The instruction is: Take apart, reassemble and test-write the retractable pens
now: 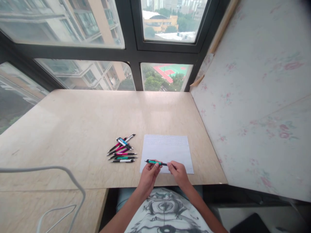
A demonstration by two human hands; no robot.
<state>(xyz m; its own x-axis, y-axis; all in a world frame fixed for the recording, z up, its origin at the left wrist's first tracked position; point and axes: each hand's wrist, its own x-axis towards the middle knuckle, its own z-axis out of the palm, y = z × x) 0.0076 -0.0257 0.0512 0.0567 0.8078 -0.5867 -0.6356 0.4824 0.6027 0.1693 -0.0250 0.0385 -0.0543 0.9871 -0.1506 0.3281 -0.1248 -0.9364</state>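
Observation:
A teal and black pen point(155, 162) is held level over the near edge of a white sheet of paper point(167, 149). My left hand point(150, 173) pinches its left part, and my right hand point(178, 172) pinches its right end. The sheet lies on the beige stone tabletop point(85, 129) and carries faint lines of writing near its top. To the left of the sheet lies a loose pile of several pens point(122, 150) in pink, blue, green, white and black.
Large windows point(97, 38) rise behind the table, looking down on buildings and a sports court. A floral-patterned wall point(255, 97) closes the right side. A thin white wire frame point(60, 194) stands at the near left over a lower ledge.

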